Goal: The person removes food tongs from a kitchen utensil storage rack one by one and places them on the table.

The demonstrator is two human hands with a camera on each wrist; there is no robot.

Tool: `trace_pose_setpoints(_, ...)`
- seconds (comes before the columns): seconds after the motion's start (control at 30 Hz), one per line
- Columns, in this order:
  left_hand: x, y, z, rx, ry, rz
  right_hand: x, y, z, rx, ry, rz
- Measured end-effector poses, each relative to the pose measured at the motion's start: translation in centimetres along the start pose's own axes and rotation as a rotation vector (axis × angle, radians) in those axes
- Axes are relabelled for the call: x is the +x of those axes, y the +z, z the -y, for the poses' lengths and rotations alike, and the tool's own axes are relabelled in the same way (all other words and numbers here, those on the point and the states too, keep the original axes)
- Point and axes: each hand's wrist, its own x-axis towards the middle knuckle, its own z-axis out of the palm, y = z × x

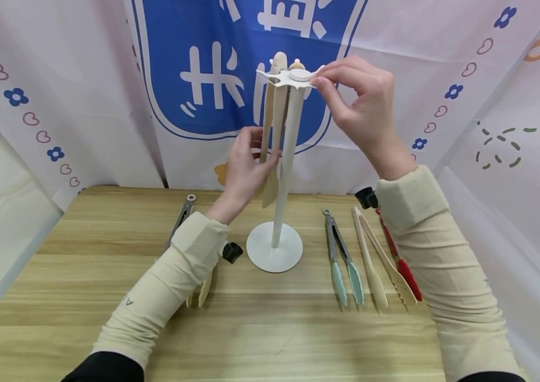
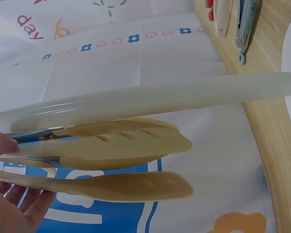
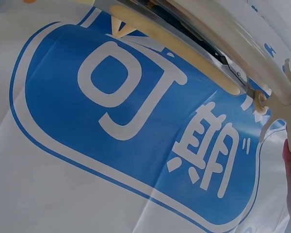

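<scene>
A white utensil stand [image 1: 276, 201] rises upright from a round base, with a ring of hooks [image 1: 300, 75] at its top. My right hand [image 1: 360, 101] pinches one hook between thumb and fingertips. Beige tongs [image 2: 131, 187] hang down beside the pole, and my left hand [image 1: 246, 167] holds them by the arms, thumb on one side and fingers on the other. Metal arms [image 3: 203, 53] and a small beige loop [image 3: 260, 102] by a hook show in the right wrist view. Overlap hides how many tongs hang there.
Right of the base lie mint-green tongs [image 1: 339, 260], cream tongs [image 1: 370, 265] and red tongs [image 1: 405, 273], partly behind the right sleeve. Another pair of tongs [image 1: 183, 215] lies at left, mostly under the left sleeve. A printed cloth [image 1: 193, 159] backs the wooden table [image 1: 107, 254].
</scene>
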Motion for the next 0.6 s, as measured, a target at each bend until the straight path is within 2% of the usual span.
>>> trace_pose_setpoints(0.2, 0.01, -0.07, 0.06, 0.001, 0.008, -0.006, 0.04, -0.05, -0.07, -0.017, -0.028, -0.002)
trace_pose_setpoints(0.6, 0.20, -0.54, 0.03, 0.027, 0.017, -0.022, 0.01, -0.12, 0.00, -0.029, 0.005, 0.003)
